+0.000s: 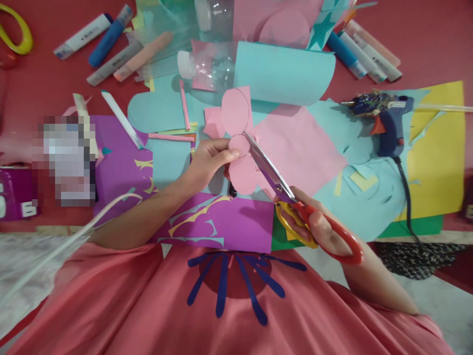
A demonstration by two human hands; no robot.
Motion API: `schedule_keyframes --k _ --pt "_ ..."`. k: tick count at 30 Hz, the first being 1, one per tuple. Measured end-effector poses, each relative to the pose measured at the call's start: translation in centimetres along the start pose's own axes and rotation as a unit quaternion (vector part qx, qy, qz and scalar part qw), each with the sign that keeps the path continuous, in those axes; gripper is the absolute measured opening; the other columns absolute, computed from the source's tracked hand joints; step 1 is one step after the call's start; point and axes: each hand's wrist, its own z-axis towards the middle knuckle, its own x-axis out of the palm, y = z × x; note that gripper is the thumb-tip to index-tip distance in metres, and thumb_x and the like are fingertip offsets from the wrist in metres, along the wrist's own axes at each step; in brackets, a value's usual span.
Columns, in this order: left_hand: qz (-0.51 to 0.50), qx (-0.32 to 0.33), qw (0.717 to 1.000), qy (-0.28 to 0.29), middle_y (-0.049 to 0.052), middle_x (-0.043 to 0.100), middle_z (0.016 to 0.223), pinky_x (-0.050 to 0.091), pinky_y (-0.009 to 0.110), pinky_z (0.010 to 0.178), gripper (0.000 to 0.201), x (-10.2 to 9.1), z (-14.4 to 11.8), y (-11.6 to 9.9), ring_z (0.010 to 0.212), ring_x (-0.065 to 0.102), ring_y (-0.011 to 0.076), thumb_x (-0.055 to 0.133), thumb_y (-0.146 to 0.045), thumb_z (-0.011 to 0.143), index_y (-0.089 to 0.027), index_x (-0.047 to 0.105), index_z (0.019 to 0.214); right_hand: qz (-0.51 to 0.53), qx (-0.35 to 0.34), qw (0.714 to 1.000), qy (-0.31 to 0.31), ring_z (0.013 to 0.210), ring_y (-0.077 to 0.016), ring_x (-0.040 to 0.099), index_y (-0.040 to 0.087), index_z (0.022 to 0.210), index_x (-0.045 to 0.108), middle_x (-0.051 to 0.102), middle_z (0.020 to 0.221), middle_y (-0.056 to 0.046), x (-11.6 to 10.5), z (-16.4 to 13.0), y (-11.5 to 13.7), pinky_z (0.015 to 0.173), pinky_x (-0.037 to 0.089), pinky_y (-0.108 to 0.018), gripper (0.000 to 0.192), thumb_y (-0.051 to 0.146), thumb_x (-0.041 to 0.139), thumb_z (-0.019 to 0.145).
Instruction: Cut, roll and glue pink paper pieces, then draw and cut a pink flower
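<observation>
My left hand (216, 157) pinches a pink paper cutout (242, 175) between thumb and fingers. The cutout has rounded lobes and drawn dark outlines: a large oval at the top, a small circle in the middle and another lobe below. My right hand (314, 214) is closed around scissors (271, 170) with one red and one yellow handle. Their blades point up and left, and the tips meet the paper beside the small circle. The blades look nearly closed. Behind the cutout lies a pink sheet (299, 148), with a small pink scrap (213, 122) to the left.
A clear bottle (212, 66) wrapped in light blue paper (284, 74) lies beyond my hands. On the right a glue gun (391, 118) rests on paper, its cord trailing forward. Several markers (118, 37) lie at the back. Purple sheets (244, 222) with scraps are in front.
</observation>
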Motion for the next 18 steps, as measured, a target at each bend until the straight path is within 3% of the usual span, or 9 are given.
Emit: schedule_keyframes --k 9,15,18 --pt "0.013 0.002 1.000 0.013 -0.004 0.053 0.050 0.038 0.022 0.045 0.021 0.01 -0.10 -0.03 0.046 0.051 0.0080 0.065 -0.030 0.074 -0.017 0.058 0.058 0.002 0.007 1.000 -0.017 0.042 -0.0067 0.025 0.021 0.101 0.054 0.037 0.054 0.010 0.04 -0.09 -0.04 0.037 0.017 -0.024 0.071 0.085 0.052 0.073" --pt "0.004 0.008 1.000 -0.014 -0.005 0.041 0.051 0.032 0.021 0.046 0.021 0.36 -0.19 -0.71 0.049 0.040 0.0063 0.061 -0.027 0.071 -0.017 0.053 0.055 -0.022 0.019 1.000 -0.007 0.044 -0.0080 0.025 0.022 0.103 0.053 0.038 0.057 0.008 -0.15 -0.34 0.14 0.036 0.018 -0.025 0.072 0.087 0.051 0.071" --pt "0.012 0.016 1.000 -0.014 -0.005 0.039 0.051 0.030 0.022 0.046 0.021 0.34 -0.16 -0.67 0.050 0.037 0.0068 0.061 -0.027 0.071 -0.017 0.052 0.055 -0.035 0.005 0.998 -0.044 0.050 -0.0102 0.028 0.024 0.099 0.056 0.037 0.062 0.005 0.31 -0.57 0.26 0.041 0.024 -0.026 0.067 0.086 0.050 0.074"
